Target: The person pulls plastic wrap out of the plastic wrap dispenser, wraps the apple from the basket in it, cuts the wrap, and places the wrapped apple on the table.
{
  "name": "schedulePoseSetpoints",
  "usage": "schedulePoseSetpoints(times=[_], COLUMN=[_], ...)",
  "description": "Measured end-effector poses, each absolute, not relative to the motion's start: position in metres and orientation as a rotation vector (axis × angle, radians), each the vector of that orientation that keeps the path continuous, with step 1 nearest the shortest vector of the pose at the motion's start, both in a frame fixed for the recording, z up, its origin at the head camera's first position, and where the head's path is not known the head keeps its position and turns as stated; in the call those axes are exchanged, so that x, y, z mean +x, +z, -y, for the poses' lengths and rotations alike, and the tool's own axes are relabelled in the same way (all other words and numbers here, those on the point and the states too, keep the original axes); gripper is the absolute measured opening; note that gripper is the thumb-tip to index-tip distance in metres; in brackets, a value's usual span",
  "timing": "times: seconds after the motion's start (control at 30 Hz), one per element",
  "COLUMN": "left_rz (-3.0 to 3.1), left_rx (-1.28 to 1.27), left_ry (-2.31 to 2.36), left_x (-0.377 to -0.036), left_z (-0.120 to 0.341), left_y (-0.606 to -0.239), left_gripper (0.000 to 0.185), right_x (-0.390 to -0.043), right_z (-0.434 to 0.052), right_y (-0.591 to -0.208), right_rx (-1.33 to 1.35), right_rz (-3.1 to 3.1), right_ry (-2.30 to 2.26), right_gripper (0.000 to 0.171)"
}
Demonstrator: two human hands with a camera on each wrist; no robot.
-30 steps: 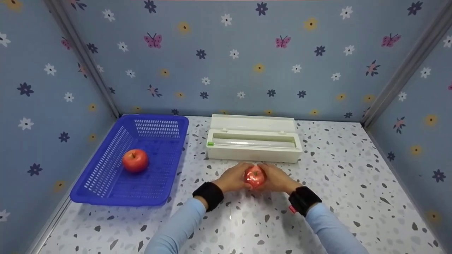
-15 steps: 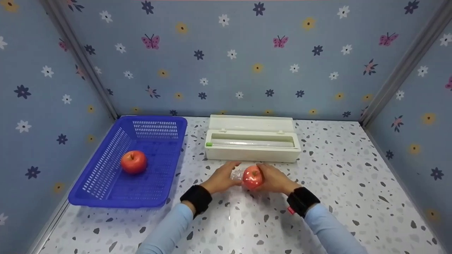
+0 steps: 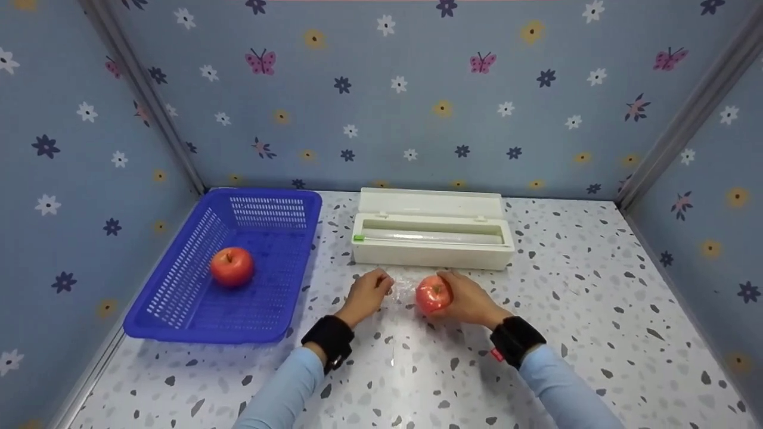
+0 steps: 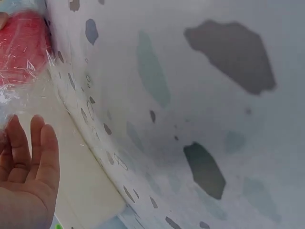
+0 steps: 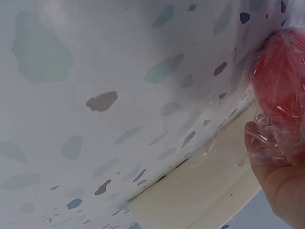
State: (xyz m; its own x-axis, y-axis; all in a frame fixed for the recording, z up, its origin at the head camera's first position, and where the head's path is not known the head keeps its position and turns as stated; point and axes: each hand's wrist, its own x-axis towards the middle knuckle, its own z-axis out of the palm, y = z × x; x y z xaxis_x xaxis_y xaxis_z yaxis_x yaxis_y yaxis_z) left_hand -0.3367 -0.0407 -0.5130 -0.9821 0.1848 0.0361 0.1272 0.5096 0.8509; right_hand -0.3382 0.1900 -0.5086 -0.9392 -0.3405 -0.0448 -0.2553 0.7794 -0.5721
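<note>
Apple: red apple (image 3: 433, 294) wrapped in clear film (image 3: 405, 290), on the speckled table (image 3: 584, 310) just in front of the white film dispenser (image 3: 431, 235).
Right hand: right hand (image 3: 468, 300) cups the apple from its right side, fingers curled round it; the wrist view shows the thumb under crinkled film (image 5: 267, 138).
Left hand: left hand (image 3: 368, 294) sits just left of the apple, apart from it, fingers loosely bent at the loose edge of the film; whether it pinches the film cannot be told.
Dispenser: lid open, roll showing.
Basket: blue basket (image 3: 179, 310) at the left, well apart, holding a second apple (image 3: 232, 266).
</note>
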Motion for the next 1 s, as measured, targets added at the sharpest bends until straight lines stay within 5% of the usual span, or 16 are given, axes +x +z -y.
schedulePoseSetpoints(times=[0.7,1.0], left_rz=[-2.306,-2.832], left_rx=[-0.004,0.132], left_ry=[1.89,1.535], left_x=[-0.338,-0.331], left_z=[0.06,0.051], left_y=[-0.514,-0.496], left_gripper=[0.018,0.019], right_x=[-0.328,-0.325], right_z=[-0.207,-0.204], right_y=[-0.491,-0.488], right_rx=[-0.538,-0.532], right_rz=[-2.787,-2.845], right_ry=[-1.109,-1.015], right_gripper=[0.083,0.083])
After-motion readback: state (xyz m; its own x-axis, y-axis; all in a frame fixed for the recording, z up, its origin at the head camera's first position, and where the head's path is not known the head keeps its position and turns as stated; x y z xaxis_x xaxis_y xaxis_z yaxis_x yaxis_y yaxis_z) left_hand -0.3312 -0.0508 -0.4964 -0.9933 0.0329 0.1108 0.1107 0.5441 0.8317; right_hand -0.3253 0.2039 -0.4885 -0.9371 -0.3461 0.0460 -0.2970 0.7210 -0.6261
